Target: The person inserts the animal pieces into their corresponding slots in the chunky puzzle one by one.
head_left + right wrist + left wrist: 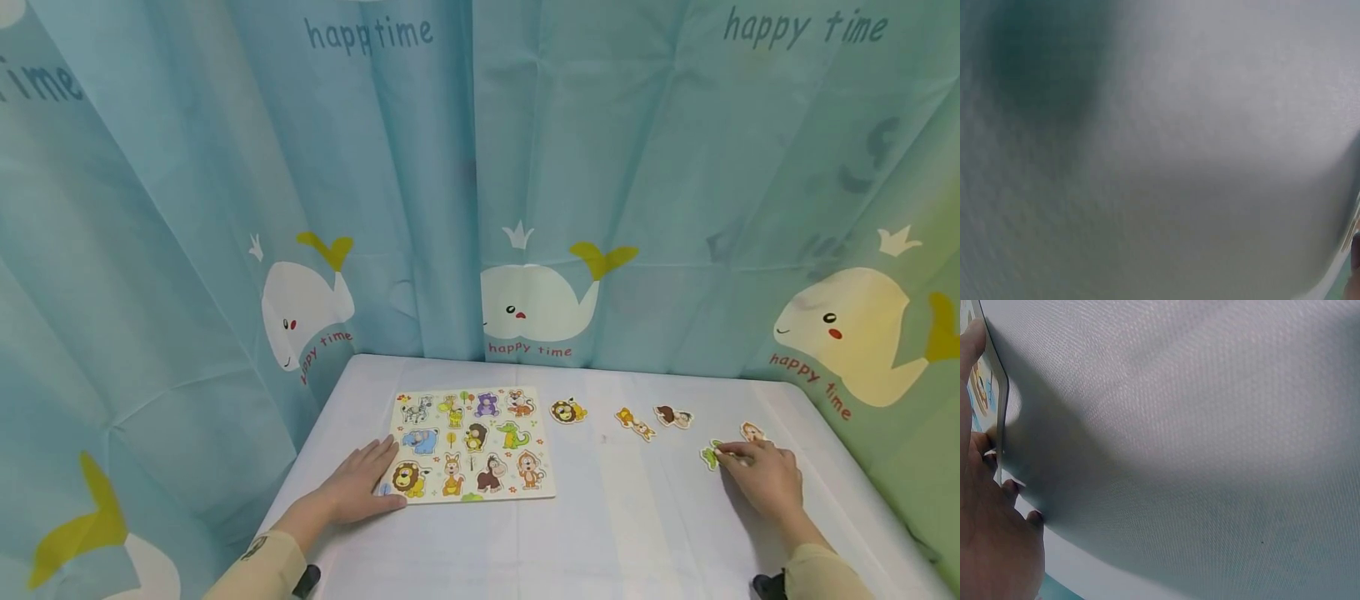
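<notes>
A pale animal puzzle board lies flat on the table, its printed zebra, elephant, lion and other animals facing up. My left hand rests at its left edge, fingers stretched along the side and thumb at the near corner. In the left wrist view, the fingers lie by the board's edge. On the right, my right hand pinches a green crocodile puzzle piece between thumb and fingertips, partly hiding it. Just behind that hand lies a monkey piece, partly covered.
Between board and right hand lie a lion piece, an orange kangaroo piece and a brown gorilla piece. A white cloth covers the table. Blue whale-print curtains hang behind and beside it.
</notes>
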Demonstrator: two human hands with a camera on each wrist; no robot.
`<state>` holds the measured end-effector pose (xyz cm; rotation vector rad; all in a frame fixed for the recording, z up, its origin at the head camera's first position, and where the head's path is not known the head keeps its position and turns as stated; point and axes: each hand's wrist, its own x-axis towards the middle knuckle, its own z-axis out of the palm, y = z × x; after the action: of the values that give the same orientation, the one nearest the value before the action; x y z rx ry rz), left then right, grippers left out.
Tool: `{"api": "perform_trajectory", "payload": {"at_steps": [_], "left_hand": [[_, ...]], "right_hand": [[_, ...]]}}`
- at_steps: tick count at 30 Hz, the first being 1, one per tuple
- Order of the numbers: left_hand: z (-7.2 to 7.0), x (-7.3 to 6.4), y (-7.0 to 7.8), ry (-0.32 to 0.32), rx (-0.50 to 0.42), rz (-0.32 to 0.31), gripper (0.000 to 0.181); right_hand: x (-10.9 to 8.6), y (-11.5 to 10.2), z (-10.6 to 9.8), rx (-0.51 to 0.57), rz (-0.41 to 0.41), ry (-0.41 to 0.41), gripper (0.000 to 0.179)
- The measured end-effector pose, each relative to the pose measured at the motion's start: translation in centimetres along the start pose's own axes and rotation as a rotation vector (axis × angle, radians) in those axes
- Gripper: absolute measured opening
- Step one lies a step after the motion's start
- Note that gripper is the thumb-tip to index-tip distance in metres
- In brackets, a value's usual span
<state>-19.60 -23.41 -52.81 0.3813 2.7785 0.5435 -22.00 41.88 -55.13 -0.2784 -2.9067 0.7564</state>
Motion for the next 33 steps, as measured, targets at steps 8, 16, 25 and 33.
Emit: {"api": "perform_trajectory", "payload": {"at_steps": [8,16,25,33], "left_hand": [[-0.13,0.00,0.09,0.003,-0.006,-0.001,0.100],[-0.18,0.02,0.03,0.001,0.001,0.004,0.099],[-0.12,0.07,0.00,0.000,-0.003,-0.002,0.100],[-0.10,-0.04,0.07,-0.006,-0.003,-0.004,0.100]], "right_hand": [[-0.01,0.02,-0.01,-0.014,-0.043,0.022,0.025],[-0.08,-0.65,0.01,-0.021,-0.010,0.043,0.027],[-0.04,-0.61,0.36,-0.020,-0.002,0.029,0.029],[-0.22,-0.47,0.45,0.015,-0.035,0.033,0.031]]}}
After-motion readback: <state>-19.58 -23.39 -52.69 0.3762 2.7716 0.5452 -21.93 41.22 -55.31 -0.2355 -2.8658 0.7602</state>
